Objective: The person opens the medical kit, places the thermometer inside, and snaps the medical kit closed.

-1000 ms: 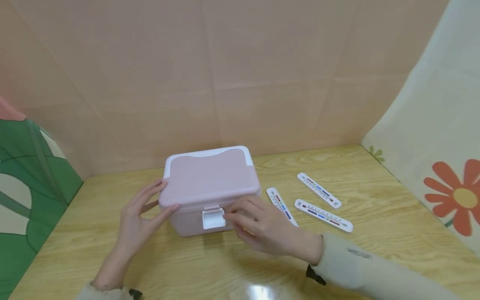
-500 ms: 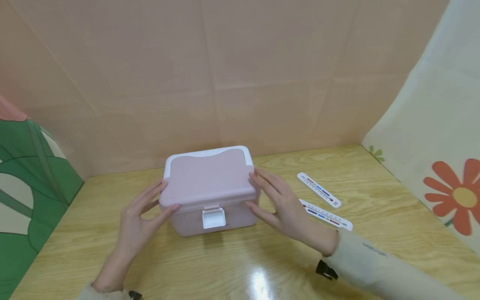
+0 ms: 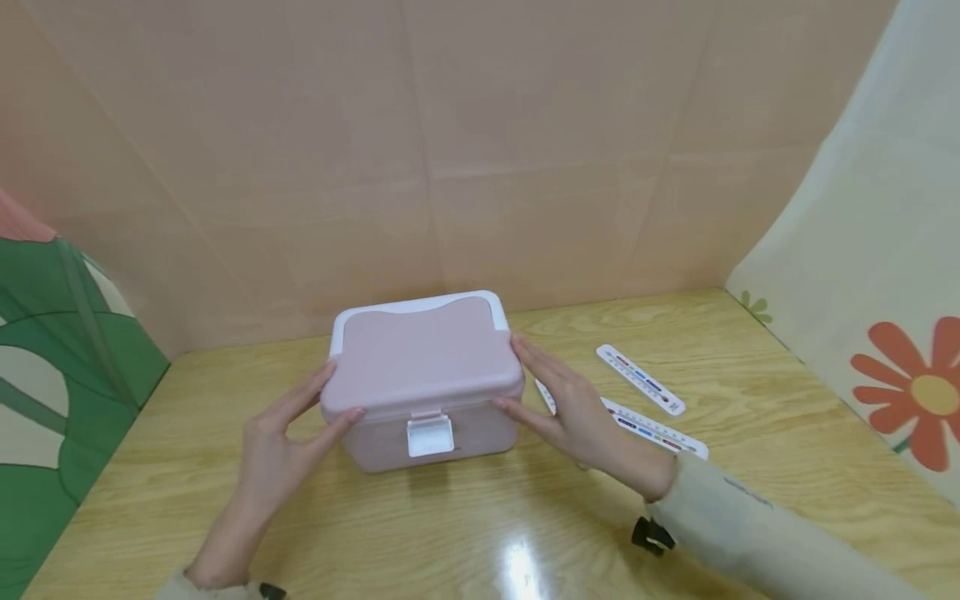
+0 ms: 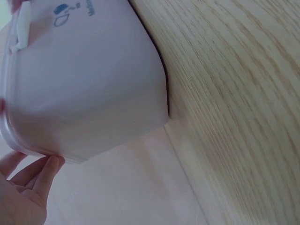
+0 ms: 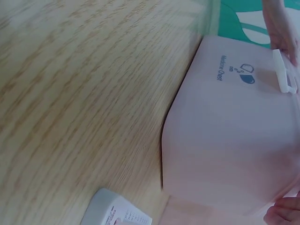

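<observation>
A pink medicine box [image 3: 442, 433] with a white-rimmed pink lid [image 3: 420, 354] stands on the wooden table, the lid down. Its white front latch [image 3: 430, 436] is flipped outward. My left hand [image 3: 276, 450] holds the lid's left side, thumb at the front corner and fingers at the side edge. On the opposite side my right hand [image 3: 573, 417] grips the lid in the same way. The left wrist view shows fingers [image 4: 49, 171] under the lid's rim. Printed lettering and a pill logo [image 5: 246, 75] mark the box front in the right wrist view.
Several white thermometer cards lie right of the box: a rear card [image 3: 641, 380], a front card [image 3: 660, 433], and one mostly behind my right hand [image 3: 546, 397]. A beige cloth backdrop [image 3: 480, 167] rises behind the table; a flowered cloth [image 3: 885, 333] hangs at right.
My right hand has left the front latch and moved up and right to the lid's right side, covering part of the thermometer cards. My left hand has stayed on the lid's left corner.
</observation>
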A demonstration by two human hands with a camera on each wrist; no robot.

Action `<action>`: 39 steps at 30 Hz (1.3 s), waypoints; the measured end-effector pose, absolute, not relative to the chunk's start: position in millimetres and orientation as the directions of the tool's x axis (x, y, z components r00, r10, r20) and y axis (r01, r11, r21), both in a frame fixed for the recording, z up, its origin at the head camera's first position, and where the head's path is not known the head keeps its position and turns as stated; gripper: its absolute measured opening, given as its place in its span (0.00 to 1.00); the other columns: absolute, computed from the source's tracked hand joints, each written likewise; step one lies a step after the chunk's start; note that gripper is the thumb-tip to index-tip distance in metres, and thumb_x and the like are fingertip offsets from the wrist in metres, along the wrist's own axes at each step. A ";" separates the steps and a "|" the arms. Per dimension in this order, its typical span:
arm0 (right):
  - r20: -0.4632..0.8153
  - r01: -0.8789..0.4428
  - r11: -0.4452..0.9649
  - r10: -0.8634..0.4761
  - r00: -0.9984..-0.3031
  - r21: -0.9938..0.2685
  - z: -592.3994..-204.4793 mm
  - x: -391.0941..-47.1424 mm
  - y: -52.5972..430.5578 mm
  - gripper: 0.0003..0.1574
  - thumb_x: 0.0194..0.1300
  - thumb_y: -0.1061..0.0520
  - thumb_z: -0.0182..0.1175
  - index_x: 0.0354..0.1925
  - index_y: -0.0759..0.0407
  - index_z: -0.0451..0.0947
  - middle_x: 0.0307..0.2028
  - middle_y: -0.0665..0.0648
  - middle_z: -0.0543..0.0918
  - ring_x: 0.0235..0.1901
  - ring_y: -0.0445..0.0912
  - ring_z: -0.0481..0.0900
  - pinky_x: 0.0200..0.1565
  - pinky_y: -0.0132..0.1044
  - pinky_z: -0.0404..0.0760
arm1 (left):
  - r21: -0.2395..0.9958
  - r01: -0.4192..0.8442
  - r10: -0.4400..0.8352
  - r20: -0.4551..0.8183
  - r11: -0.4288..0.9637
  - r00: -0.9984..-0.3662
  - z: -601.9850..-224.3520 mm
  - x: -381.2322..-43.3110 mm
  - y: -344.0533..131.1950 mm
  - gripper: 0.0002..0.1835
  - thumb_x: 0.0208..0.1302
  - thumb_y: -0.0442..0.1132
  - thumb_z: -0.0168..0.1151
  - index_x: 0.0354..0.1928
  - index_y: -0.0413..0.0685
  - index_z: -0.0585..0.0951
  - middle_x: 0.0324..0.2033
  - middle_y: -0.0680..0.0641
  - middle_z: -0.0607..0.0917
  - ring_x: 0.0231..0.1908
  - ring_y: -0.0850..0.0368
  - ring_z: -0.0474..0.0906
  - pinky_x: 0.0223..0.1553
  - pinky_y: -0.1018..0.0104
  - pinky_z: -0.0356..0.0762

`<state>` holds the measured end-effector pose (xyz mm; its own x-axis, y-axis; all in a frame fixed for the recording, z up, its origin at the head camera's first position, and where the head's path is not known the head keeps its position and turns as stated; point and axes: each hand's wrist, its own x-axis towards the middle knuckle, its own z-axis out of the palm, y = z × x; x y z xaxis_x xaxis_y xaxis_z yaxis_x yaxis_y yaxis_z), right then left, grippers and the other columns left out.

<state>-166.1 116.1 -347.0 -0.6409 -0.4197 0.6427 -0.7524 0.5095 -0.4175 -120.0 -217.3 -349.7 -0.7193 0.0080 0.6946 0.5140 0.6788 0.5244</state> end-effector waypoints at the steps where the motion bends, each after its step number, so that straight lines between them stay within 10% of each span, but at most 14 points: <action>1: 0.648 -0.755 0.502 -0.415 -0.639 -0.422 -347.0 -166.7 115.9 0.45 0.56 0.52 0.70 0.66 0.67 0.65 0.64 0.66 0.70 0.63 0.61 0.69 0.63 0.57 0.72 | 0.525 0.510 0.006 0.693 0.681 -0.721 -349.6 -119.8 -216.8 0.34 0.43 0.33 0.78 0.58 0.47 0.79 0.54 0.42 0.82 0.51 0.79 0.72 0.56 0.88 0.68; 9: 0.700 -0.779 0.458 -0.378 -0.606 -0.428 -349.3 -170.8 114.4 0.42 0.56 0.53 0.70 0.64 0.69 0.68 0.61 0.67 0.73 0.60 0.61 0.73 0.59 0.56 0.76 | 0.535 0.490 -0.009 0.681 0.688 -0.732 -347.7 -118.4 -213.3 0.34 0.43 0.33 0.78 0.58 0.48 0.79 0.53 0.42 0.82 0.48 0.65 0.80 0.52 0.87 0.72; 16: 0.698 -0.768 0.436 -0.351 -0.625 -0.469 -349.7 -170.8 112.2 0.43 0.52 0.58 0.72 0.63 0.69 0.68 0.61 0.66 0.74 0.59 0.61 0.73 0.59 0.55 0.76 | 0.634 0.431 -0.076 0.612 0.643 -0.787 -347.6 -117.0 -211.6 0.34 0.45 0.34 0.78 0.58 0.53 0.79 0.53 0.46 0.82 0.47 0.76 0.76 0.50 0.85 0.75; 24: 0.699 -0.757 0.448 -0.330 -0.634 -0.476 -351.5 -169.7 113.2 0.45 0.48 0.60 0.74 0.63 0.69 0.68 0.60 0.67 0.74 0.59 0.60 0.74 0.60 0.53 0.76 | 0.604 0.409 -0.059 0.606 0.684 -0.794 -346.2 -116.9 -209.4 0.37 0.42 0.38 0.79 0.59 0.53 0.78 0.52 0.43 0.82 0.52 0.45 0.79 0.55 0.90 0.66; 39: 0.673 -0.734 0.452 -0.325 -0.664 -0.507 -349.8 -168.2 109.2 0.50 0.46 0.58 0.76 0.65 0.67 0.67 0.61 0.66 0.73 0.59 0.60 0.74 0.60 0.53 0.75 | 0.580 0.387 -0.081 0.621 0.717 -0.780 -347.4 -116.4 -209.7 0.37 0.42 0.40 0.79 0.60 0.53 0.78 0.51 0.43 0.83 0.51 0.44 0.81 0.58 0.87 0.65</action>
<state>-168.2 109.2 -349.8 -0.6643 -0.3246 0.6733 -0.7343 0.4517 -0.5067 -116.4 -209.7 -347.4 -0.7796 -0.0813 0.6210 0.3872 0.7168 0.5799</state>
